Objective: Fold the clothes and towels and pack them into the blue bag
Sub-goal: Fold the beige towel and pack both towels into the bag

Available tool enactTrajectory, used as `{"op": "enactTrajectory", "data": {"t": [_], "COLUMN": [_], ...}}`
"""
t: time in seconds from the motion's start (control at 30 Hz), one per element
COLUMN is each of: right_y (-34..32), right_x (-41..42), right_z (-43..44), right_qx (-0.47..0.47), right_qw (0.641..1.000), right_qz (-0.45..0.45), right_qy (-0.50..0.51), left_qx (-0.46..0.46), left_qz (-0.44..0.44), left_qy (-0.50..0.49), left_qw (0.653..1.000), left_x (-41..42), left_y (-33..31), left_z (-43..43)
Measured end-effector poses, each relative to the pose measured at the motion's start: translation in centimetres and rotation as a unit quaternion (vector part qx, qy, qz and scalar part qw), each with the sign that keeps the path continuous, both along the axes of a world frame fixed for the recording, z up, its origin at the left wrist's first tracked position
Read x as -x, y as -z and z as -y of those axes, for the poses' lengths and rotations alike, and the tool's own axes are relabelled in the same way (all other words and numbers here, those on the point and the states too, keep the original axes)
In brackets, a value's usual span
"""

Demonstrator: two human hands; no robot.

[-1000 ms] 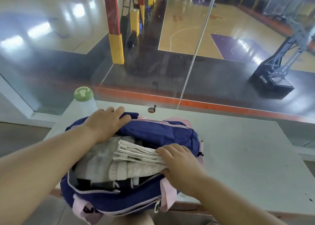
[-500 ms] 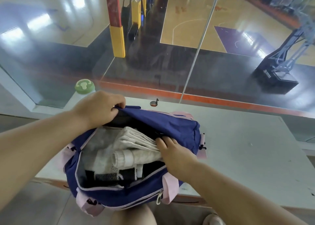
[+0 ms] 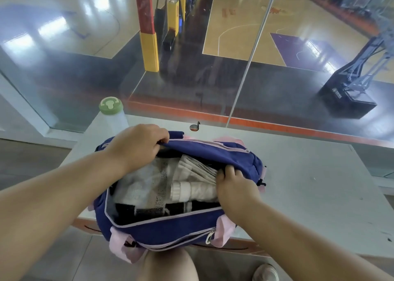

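Blue bag [image 3: 170, 229] sits at the near edge of the surface [image 3: 309, 185], toward its left side, front overhanging the edge above the person's knee [image 3: 168, 265]. Main zip open, mouth wide. Pink handles [image 3: 226, 231] hang off the front. Front pocket zip looks shut, white pull [image 3: 210, 237] at its right end.

Inside: folded white towel [image 3: 140, 185] on the left, pleated white cloth [image 3: 196, 170] at the far right, a rolled white piece [image 3: 187, 190] just in front of it, dark clothes [image 3: 149, 212] along the near wall. All below the rim.

Left hand [image 3: 138, 146] is clamped on the far flap of the bag at its left end, fingers curled over the zip edge, lifting it. Right hand [image 3: 234, 187] is at the right end of the opening, fingertips [image 3: 226, 171] pushed in against the pleated cloth and under the flap; can't tell if it's pinching cloth or just pressing.

Bottle with green lid [image 3: 110, 105] stands at the far left corner of the surface, just behind the bag. Small round metal fitting [image 3: 194, 127] on the far edge, beside the glass panel [image 3: 213, 67]. Shoe [image 3: 265, 273] on the floor, lower right.
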State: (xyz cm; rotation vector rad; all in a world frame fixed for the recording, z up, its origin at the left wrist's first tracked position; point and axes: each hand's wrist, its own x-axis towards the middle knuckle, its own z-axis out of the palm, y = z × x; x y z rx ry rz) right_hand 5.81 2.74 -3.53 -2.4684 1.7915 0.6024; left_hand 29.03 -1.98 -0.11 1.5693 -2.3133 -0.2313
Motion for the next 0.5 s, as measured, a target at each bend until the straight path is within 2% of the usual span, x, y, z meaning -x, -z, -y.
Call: {"op": "enactTrajectory", "data": {"t": [0.13,0.27,0.37,0.5], "right_y": [0.4,1.5,1.5,2.1], "right_x": [0.2,1.6,2.2,2.1], "right_z": [-0.9,-2.2,-2.7,-2.5], "right_qx": [0.113,0.148,0.150,0.139], "right_qw": [0.990,0.967,0.956,0.951], "right_qz": [0.061,0.144,0.200,0.206], "right_qy": [-0.060,-0.151,-0.151,-0.186], "left_qx": [0.059,0.106,0.066,-0.037], "left_qz": [0.016,0.054,0.081,0.059], "left_qy": [-0.001,0.031,0.087,0.102], "left_qw": [0.998,0.992,0.991,0.992], "left_x": [1.0,2.3,3.6,4.4], "left_y": [0.9,2.0,3.1,4.8], "left_z": [-2.2,-4.9,-6.5,-7.8]}}
